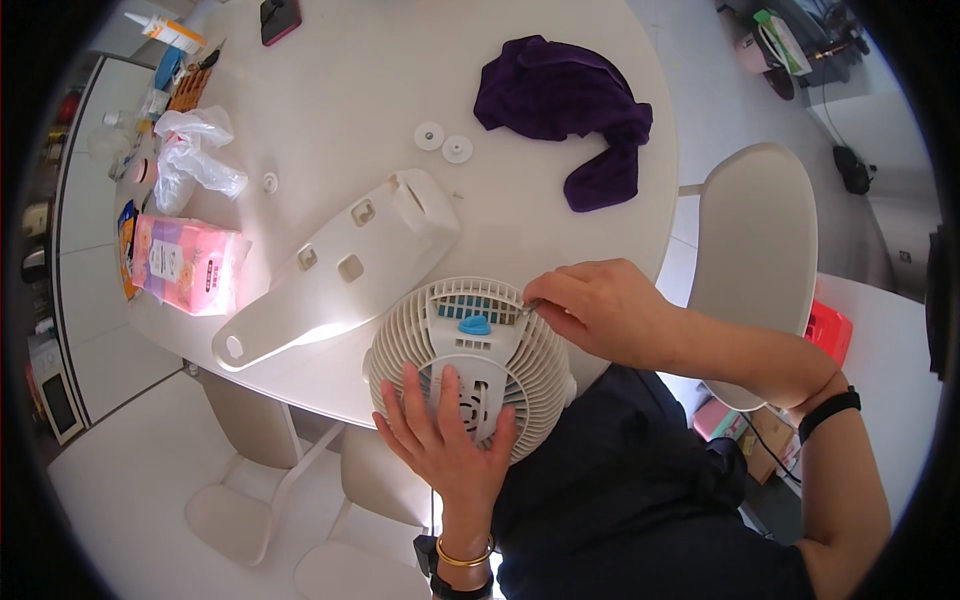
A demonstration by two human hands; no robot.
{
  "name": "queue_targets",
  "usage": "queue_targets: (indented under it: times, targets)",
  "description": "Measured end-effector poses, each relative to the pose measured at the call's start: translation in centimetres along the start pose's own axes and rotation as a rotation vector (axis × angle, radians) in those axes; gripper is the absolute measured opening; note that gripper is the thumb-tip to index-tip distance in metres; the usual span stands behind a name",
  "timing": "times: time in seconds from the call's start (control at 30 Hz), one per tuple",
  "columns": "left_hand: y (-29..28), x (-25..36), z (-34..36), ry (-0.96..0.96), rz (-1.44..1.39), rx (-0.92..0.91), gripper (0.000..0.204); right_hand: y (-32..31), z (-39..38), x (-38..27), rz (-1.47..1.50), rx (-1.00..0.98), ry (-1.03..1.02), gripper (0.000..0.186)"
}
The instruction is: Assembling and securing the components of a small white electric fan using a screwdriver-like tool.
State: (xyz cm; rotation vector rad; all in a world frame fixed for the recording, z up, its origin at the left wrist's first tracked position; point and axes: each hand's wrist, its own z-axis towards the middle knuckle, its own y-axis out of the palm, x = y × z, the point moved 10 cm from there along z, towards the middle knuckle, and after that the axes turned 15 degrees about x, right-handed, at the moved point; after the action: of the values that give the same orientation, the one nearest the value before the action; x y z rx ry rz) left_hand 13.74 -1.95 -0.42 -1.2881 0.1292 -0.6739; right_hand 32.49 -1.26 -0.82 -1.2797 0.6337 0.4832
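Note:
A white round fan head (535, 385) rests at the near table edge against my body, its back facing up, with a blue knob (474, 325) above the central housing. My left hand (445, 440) lies on the housing and grille, fingers spread. At the grille's upper right, my right hand (600, 310) pinches a small metal piece (530, 306), too small to identify. A long white plastic part (390, 240) with square openings lies left of and beyond the fan. Two small white discs (457, 149) are farther back on the table.
The round table (350, 90) holds a purple cloth (560, 90), plastic bag (195, 160), pink pack (190, 262), phone (280, 20), glue tube (165, 32) and clutter along the left. Chairs stand right (750, 240) and below left (230, 520); a side surface (870, 330) is at right.

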Motion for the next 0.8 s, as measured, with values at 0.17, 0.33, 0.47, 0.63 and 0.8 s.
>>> queue_targets:
  times: [0.17,0.33,0.47,0.63,0.8]
  targets:
    - [0.0,0.0,-0.1,0.005,0.003,0.002,0.064,0.3,-0.1,-0.4,-0.050,0.010,-0.119,0.021]
    - [0.0,-0.1,-0.2,-0.002,-0.003,-0.007,0.067,0.3,-0.2,-1.4,-0.129,0.048,-0.290,0.028]
    - [0.1,-0.1,-0.1,-0.005,-0.010,-0.002,0.066,0.4,-0.3,-1.3,-0.108,0.033,-0.287,0.021]
    - [-0.1,-0.1,-0.1,0.001,-0.008,0.008,0.066,0.2,-0.2,-1.4,-0.093,0.041,-0.281,0.020]
    - [0.1,-0.1,-0.1,0.000,-0.009,-0.001,0.067,-0.2,-0.1,-1.4,-0.072,0.054,-0.260,0.019]
